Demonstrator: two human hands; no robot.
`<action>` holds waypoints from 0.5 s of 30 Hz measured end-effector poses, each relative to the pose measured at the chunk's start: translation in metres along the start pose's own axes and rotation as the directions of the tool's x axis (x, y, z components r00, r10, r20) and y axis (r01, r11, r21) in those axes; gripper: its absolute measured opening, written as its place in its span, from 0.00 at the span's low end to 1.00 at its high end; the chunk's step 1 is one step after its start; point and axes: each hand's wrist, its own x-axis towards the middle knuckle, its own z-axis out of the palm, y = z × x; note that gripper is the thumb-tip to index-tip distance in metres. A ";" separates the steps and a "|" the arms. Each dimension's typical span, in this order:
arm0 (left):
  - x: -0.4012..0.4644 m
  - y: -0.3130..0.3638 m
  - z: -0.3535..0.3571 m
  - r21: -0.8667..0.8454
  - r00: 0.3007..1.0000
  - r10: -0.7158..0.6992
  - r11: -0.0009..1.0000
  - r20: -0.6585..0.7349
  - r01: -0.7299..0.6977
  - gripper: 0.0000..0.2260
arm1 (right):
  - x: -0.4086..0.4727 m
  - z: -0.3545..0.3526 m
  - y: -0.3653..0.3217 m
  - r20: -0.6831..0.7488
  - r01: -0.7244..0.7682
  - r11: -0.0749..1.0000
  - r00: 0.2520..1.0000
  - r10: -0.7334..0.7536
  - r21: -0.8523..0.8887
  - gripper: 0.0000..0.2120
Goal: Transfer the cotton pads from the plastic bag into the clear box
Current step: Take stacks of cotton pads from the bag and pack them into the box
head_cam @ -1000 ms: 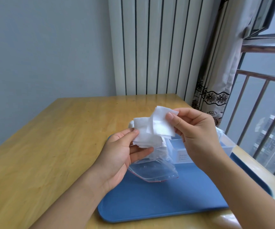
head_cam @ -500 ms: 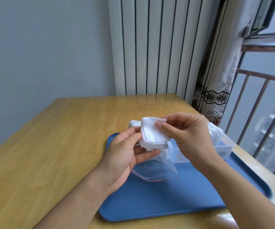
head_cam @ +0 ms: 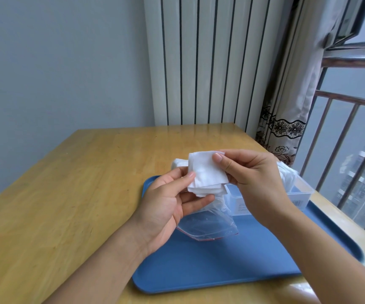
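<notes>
**White pads held up, box waiting just behind the right hand**

White cotton pads (head_cam: 205,175) sit as a small stack between both hands, lifted above the blue tray (head_cam: 221,266). The right hand (head_cam: 254,178) pinches the upper right edge of the stack, thumb on the near face and fingers behind. The left hand (head_cam: 166,207) holds the stack's lower left side with thumb and fingers, and the plastic bag (head_cam: 208,227) hangs from that same grip, its red-lined mouth sagging toward the tray.

What the coming move turns on: the clear box (head_cam: 295,196) lies to the right of and beyond the pads, largely hidden behind the right hand (white material shows by its far wall). The right hand is plainly nearer, so the carry is probably a short one rightward and away, with the stack kept flat-faced and lowered in.
</notes>
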 end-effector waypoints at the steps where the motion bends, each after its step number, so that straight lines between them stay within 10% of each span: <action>1: 0.000 0.000 0.000 -0.008 1.000 -0.001 1.000 -0.001 0.001 0.12 | 0.000 0.000 0.000 -0.003 -0.029 0.999 1.000 0.029 0.043 0.09; 9: 0.002 -0.003 0.000 -0.033 0.991 0.029 0.999 -0.129 -0.033 0.12 | 0.003 -0.009 -0.012 -0.100 -0.102 0.936 0.985 0.143 0.338 0.05; 15: -0.001 -0.004 0.004 0.057 0.996 0.052 0.997 -0.069 -0.048 0.13 | -0.011 0.009 0.000 -0.011 0.057 0.998 0.998 -0.057 -0.016 0.07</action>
